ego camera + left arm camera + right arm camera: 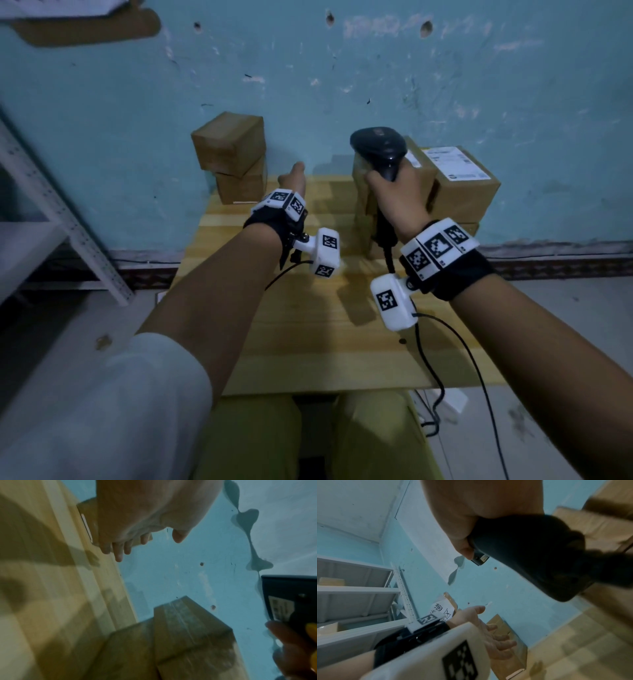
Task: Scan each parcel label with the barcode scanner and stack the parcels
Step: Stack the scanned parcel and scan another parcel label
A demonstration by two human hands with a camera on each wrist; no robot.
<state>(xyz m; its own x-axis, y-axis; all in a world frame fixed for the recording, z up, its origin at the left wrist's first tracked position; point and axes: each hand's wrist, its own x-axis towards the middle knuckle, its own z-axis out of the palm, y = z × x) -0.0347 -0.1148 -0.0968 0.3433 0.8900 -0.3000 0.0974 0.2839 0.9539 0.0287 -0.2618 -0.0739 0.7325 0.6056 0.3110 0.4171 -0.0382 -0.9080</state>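
My right hand (399,195) grips the handle of a black barcode scanner (378,145) and holds it up in front of the brown parcels (462,192) at the back right of the wooden table (308,325). One of those parcels shows a white label (457,163) on top. Two brown parcels (233,157) are stacked at the back left against the wall. My left hand (291,180) hovers empty over the table just right of that stack, fingers relaxed (118,553). The right wrist view shows the scanner (530,555) in my grip and the left hand (489,635) with its palm spread.
A pale blue wall (342,85) runs right behind the table. A grey metal shelf rack (51,212) stands at the left, with boxes on its shelves in the right wrist view. The scanner cable (435,359) trails off the table's front edge.
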